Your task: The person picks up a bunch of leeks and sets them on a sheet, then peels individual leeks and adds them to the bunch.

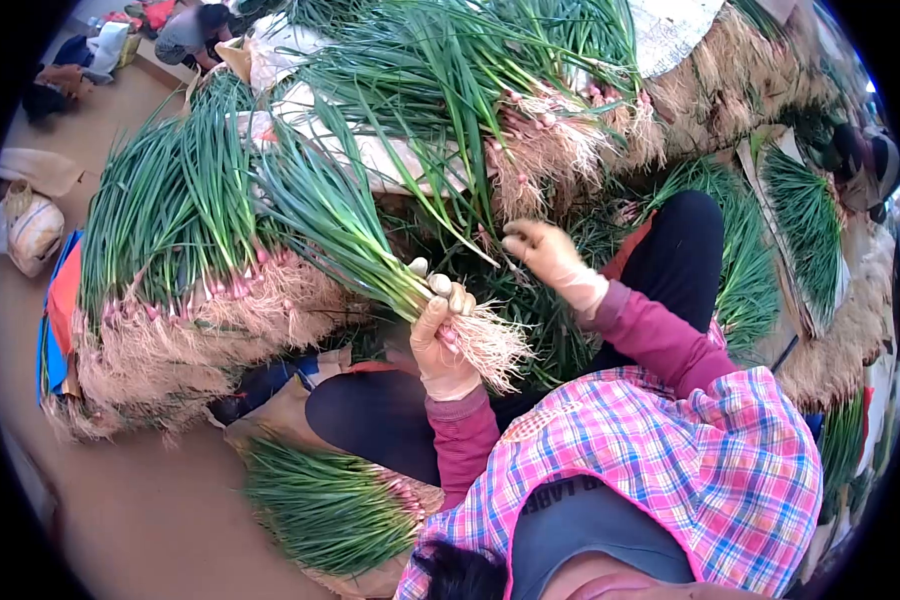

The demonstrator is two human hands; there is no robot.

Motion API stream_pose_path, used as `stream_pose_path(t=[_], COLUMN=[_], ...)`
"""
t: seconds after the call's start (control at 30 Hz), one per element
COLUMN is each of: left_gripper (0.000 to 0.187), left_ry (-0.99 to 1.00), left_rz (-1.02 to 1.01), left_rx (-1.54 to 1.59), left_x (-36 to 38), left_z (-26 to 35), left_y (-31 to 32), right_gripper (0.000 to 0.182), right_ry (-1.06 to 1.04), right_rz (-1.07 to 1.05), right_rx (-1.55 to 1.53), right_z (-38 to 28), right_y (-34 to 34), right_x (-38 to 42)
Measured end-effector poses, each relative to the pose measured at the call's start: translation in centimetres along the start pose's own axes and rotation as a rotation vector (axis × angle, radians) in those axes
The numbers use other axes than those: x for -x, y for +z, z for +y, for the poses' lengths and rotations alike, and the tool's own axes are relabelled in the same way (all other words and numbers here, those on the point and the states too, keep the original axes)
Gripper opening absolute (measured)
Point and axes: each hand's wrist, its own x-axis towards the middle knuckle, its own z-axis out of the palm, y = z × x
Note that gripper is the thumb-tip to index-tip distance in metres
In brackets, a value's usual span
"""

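My left hand (442, 335), in a pale glove, is wrapped round a bunch of green onions (370, 250). Its green leaves point up and left, and the pink bulbs and pale roots stick out to the lower right. To the right, my right hand (548, 258), also gloved, has its fingers curled near the tip of a long loose stalk (470, 245); whether it touches the stalk I cannot tell. Just above that hand lies a large pile of green onions (450, 90) with its roots towards me.
A tall stack of onions (185, 225) stands at the left. Another bundle (335, 500) lies at the lower left. More bundles (805, 225) are at the right. A person (192, 35) is at the upper left, a sack (35, 230) at the far left.
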Motion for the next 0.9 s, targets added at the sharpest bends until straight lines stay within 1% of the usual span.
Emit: stream_pose_path(t=[0.07, 0.1, 0.13, 0.2, 0.23, 0.27, 0.33, 0.4, 0.47, 0.5, 0.53, 0.57, 0.63, 0.67, 0.7, 0.73, 0.77, 0.83, 0.87, 0.9], left_gripper=[0.05, 0.051, 0.051, 0.053, 0.053, 0.053, 0.05, 0.049, 0.049, 0.049, 0.049, 0.049, 0.049, 0.048, 0.048, 0.048, 0.048, 0.048, 0.047, 0.046], left_ry=[0.0, -0.005, -0.009, -0.039, -0.046, -0.048, -0.078, -0.105, -0.132, -0.158, -0.16, -0.163, -0.159, -0.169, -0.176, -0.18, -0.173, -0.171, -0.185, -0.187], left_rz=[0.017, 0.056, 0.095, 0.168, 0.161, 0.163, 0.188, 0.254, 0.231, 0.21, 0.207, 0.226, 0.239, 0.265, 0.293, 0.325, 0.338, 0.352, 0.327, 0.338], left_rx=[-0.016, -0.019, -0.021, -0.08, -0.113, -0.142, -0.124, -0.14, -0.154, -0.171, -0.17, -0.196, -0.222, -0.233, -0.248, -0.236, -0.257, -0.289, -0.27, -0.286], left_x=[0.6, 0.6, 0.7, 1.1, 1.0, 1.0, 0.9, 0.7, 0.7, 0.7, 0.7, 0.7, 0.5, 0.5, 0.4, 0.3, 0.2, 0.1, 0.0, -0.1], left_z=[0.1, 0.1, 0.1, 0.2, 0.4, 0.4, 0.2, -0.2, -0.4, -0.6, -0.7, -0.8, -1.1, -1.4, -1.4, -1.6, -1.8, -2.0, -2.1, -2.2], left_y=[0.0, 0.1, 0.3, 1.1, 0.5, 0.0, -0.3, 0.3, -0.7, -1.3, -1.5, -1.8, -2.3, -2.7, -2.8, -2.4, -2.2, -2.4, -2.3, -2.2], right_gripper=[0.038, 0.036, 0.036, 0.033, 0.027, 0.023, 0.021, 0.022, 0.024, 0.024, 0.022, 0.023, 0.023, 0.023, 0.023, 0.024, 0.024, 0.027, 0.025, 0.024], right_ry=[-0.2, -0.047, -0.05, 0.026, -0.123, -0.189, -0.18, -0.313, -0.413, -0.322, -0.501, -0.369, -0.317, -0.134, -0.166, -0.199, -0.205, -0.023, 0.015, -0.048], right_rz=[0.229, 0.0, 0.002, -0.065, 0.071, 0.118, 0.071, 0.244, 0.356, 0.347, 0.48, 0.432, 0.475, 0.336, 0.27, 0.203, 0.203, 0.192, 0.266, 0.379], right_rx=[0.33, 0.078, 0.076, -0.209, 0.005, 0.117, 0.265, 0.027, 0.15, 0.378, 0.529, 0.682, 0.812, 0.57, 0.699, 0.829, 0.821, 0.836, 0.696, 0.611], right_z=[3.9, 3.8, 3.8, 4.0, 1.0, -2.1, -5.8, -6.1, -9.2, -12.7, -10.9, -11.0, -6.6, -5.2, -3.2, -3.6, -4.0, -5.3, -6.2, -5.9], right_y=[4.0, 4.0, 4.5, 5.1, 3.5, 1.4, -3.0, -7.4, -14.1, -17.4, -19.5, -21.3, -22.7, -22.7, -22.4, -22.1, -22.0, -21.9, -22.0, -22.2], right_x=[-0.5, -1.2, -0.9, -0.2, 1.0, 2.0, 2.7, 0.8, -2.1, -2.9, -6.5, -9.3, -16.3, -18.6, -20.0, -20.1, -20.4, -19.4, -17.7, -16.3])
